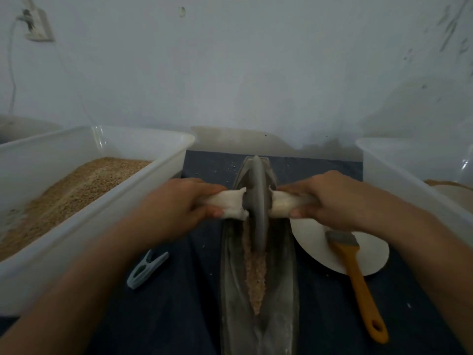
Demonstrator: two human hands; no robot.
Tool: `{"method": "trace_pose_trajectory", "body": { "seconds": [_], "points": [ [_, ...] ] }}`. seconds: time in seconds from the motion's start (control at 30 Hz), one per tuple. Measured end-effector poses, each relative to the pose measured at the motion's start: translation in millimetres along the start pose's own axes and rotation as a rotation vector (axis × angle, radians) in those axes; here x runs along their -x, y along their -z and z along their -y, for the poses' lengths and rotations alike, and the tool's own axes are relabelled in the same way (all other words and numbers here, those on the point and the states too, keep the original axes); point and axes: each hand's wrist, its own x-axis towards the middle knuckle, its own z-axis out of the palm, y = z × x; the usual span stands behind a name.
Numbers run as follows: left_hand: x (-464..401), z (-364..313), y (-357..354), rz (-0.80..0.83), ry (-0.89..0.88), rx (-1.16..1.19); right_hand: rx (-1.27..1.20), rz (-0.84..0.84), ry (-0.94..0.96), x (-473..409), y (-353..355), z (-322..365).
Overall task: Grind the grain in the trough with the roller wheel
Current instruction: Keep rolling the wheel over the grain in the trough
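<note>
A long grey metal trough [281,290] lies lengthwise in front of me on a dark cloth. A strip of pale brown crushed grain [256,272] fills its groove. The grey roller wheel [257,201] stands upright in the groove, toward the far half of the trough. A cloth-wrapped axle sticks out on each side of it. My left hand [179,201] grips the left handle [227,203]. My right hand [330,201] grips the right handle [284,204].
A big white tub [107,208] of brown grain stands on the left. Another white tub [414,180] stands on the right. A white plate [314,242] with an orange-handled brush [358,280] lies right of the trough. A pale clothes peg [146,269] lies on its left.
</note>
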Motion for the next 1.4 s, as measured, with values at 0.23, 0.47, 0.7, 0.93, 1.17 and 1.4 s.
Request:
{"method": "trace_pose_trajectory", "body": {
  "seconds": [0.23, 0.47, 0.7, 0.93, 1.17, 1.4],
  "points": [
    [-8, 3, -12, -0.169, -0.053, -0.068, 0.032, -0.115, 0.015, -5, -10, -7],
    [17, 3, 33, 0.325, -0.131, 0.357, 0.075, 0.192, 0.161, 38, 31, 21],
    [11, 0, 23, 0.229, -0.026, 0.130, 0.052, 0.134, 0.085, 22, 17, 17],
    [-9, 0, -19, -0.213, -0.027, -0.109, 0.010, -0.152, -0.015, -9, -14, -7],
    [9, 7, 19, 0.167, -0.117, 0.215, 0.076, 0.106, 0.114, 17, 15, 11],
    [21, 8, 39, 0.468, -0.112, 0.400, 0.028, 0.201, 0.209, 40, 34, 24]
  ]
}}
